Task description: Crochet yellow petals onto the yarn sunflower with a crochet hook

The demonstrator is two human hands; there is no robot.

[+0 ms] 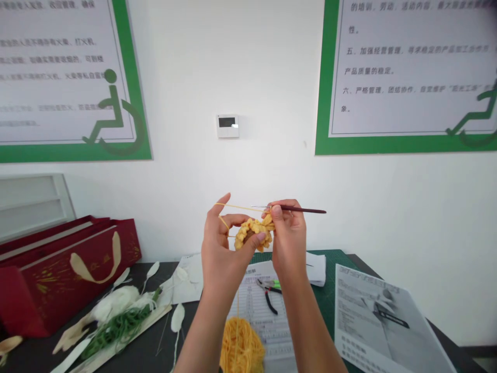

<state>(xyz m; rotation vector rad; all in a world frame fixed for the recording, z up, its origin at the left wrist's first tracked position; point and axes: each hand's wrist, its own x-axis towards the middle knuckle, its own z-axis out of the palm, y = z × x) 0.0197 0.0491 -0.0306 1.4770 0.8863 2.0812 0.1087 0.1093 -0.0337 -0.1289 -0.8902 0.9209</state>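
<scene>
Above the dark worktop (pixel 189 311), near the middle of the view, both hands hold a small crocheted yellow piece (pixel 254 226) up in the air. The left hand (pixel 218 248) has its grip closed on this piece, with the thumb in front, and its raised forefinger carries the yellow strand (pixel 238 207) under some tension. The right hand (pixel 290 235) has its grip closed around the crochet hook (pixel 308 210), whose thin tip points towards the left hand; whether a loop sits on the tip, I cannot tell.

As far as I can judge, the work is well begun but not finished. A brown centre (pixel 249 237) is already there, and a ruffled yellow border, like petals, surrounds much of it. How many petals are complete, and whether the round is closed, the fingers hide. The strand is not yet cut, and the yarn ball (pixel 243 344) on the worktop keeps plenty of yarn, so some stitches probably remain, and later the fastening of the end. The pliers (pixel 269 298) lie unused on a printed sheet (pixel 252 290). At the left, white leaf-shaped pieces (pixel 177 317) and a green yarn bundle (pixel 120 326) lie apart, not joined to the yellow piece.
</scene>
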